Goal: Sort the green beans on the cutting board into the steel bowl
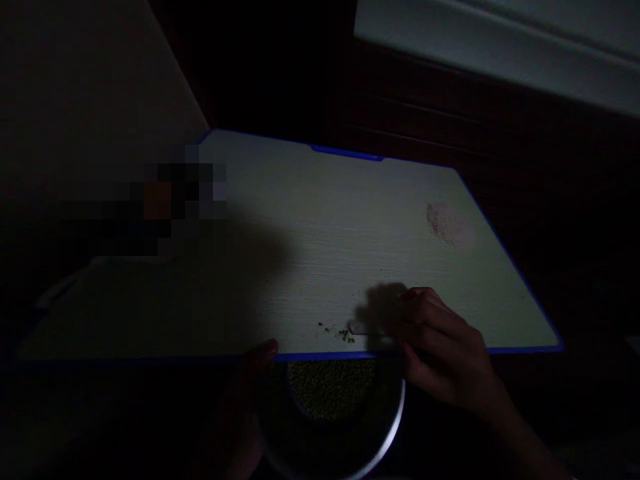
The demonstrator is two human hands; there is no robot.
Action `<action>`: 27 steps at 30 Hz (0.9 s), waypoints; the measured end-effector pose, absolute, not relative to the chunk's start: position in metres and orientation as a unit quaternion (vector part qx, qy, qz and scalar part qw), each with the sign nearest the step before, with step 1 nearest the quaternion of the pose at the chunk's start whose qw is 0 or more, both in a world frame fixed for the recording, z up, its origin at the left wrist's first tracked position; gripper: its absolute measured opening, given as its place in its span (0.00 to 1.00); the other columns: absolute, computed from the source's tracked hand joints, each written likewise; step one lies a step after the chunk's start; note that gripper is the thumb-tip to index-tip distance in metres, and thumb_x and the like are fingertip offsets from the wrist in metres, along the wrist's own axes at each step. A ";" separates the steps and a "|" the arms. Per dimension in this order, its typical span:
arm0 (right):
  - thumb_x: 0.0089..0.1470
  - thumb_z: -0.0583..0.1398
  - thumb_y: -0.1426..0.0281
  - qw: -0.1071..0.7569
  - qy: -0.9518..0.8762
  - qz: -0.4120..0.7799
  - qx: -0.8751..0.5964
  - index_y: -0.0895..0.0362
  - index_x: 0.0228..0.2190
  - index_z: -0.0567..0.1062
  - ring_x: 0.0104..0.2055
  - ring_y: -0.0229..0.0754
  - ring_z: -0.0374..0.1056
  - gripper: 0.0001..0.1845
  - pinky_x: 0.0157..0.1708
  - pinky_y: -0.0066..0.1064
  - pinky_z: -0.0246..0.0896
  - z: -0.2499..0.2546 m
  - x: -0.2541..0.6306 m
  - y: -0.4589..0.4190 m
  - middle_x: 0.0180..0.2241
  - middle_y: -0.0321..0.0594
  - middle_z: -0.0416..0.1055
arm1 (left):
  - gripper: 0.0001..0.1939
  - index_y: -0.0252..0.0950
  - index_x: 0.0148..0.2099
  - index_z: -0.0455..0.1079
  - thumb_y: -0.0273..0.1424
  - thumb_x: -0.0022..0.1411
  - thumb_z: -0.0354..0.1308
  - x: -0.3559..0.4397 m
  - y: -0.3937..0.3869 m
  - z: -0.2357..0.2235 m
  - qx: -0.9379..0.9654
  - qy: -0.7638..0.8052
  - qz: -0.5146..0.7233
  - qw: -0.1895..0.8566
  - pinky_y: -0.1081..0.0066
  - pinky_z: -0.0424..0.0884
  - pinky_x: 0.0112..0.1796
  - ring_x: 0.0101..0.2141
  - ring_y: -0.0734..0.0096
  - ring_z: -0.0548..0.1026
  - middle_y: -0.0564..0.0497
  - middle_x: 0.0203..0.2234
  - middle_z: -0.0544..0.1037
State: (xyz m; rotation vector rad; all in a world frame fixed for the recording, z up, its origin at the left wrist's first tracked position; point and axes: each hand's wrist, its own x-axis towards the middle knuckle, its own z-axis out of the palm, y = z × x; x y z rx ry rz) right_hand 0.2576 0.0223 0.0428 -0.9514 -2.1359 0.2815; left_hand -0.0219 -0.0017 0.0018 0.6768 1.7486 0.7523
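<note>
A pale board with a blue rim lies in front of me in dim light. Below its front edge is a round metal bowl, holding many small greenish grains. My left hand, mostly in shadow, is closed around the bowl's left side, its thumb tip at the board's blue edge. Over the front of the board, my right hand is closed, fingers bent. A thin edge of something shows by its fingertips, too dark to name. Several loose grains lie just left of it on the board.
A patch of pale pinkish bits lies on the board's right side. Beyond the board is dark wooden furniture, with a light ledge above. A blurred-out patch covers the board's left end.
</note>
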 end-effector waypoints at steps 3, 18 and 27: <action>0.55 0.61 0.82 0.380 -0.842 0.119 -0.363 0.59 0.38 0.76 0.38 0.44 0.66 0.10 0.44 0.48 0.68 0.045 0.257 0.022 0.32 0.41 0.70 | 0.15 0.43 0.42 0.72 0.37 0.50 0.60 -0.015 0.005 0.012 0.226 0.740 0.317 0.548 0.51 0.62 0.63 0.57 0.47 0.75 0.46 0.46 0.84; 0.56 0.60 0.80 0.378 -0.851 0.141 -0.338 0.58 0.38 0.77 0.37 0.42 0.66 0.09 0.47 0.49 0.69 0.046 0.258 0.020 0.32 0.39 0.69 | 0.21 0.47 0.40 0.72 0.41 0.39 0.64 -0.019 -0.002 -0.004 0.251 0.731 0.333 0.541 0.48 0.54 0.66 0.62 0.41 0.69 0.48 0.46 0.85; 0.56 0.61 0.82 0.385 -0.840 0.103 -0.369 0.59 0.39 0.76 0.38 0.43 0.66 0.10 0.49 0.50 0.68 0.044 0.257 0.020 0.32 0.40 0.70 | 0.14 0.45 0.37 0.73 0.41 0.46 0.58 -0.011 0.006 0.005 0.240 0.750 0.328 0.521 0.50 0.71 0.55 0.51 0.43 0.79 0.49 0.38 0.87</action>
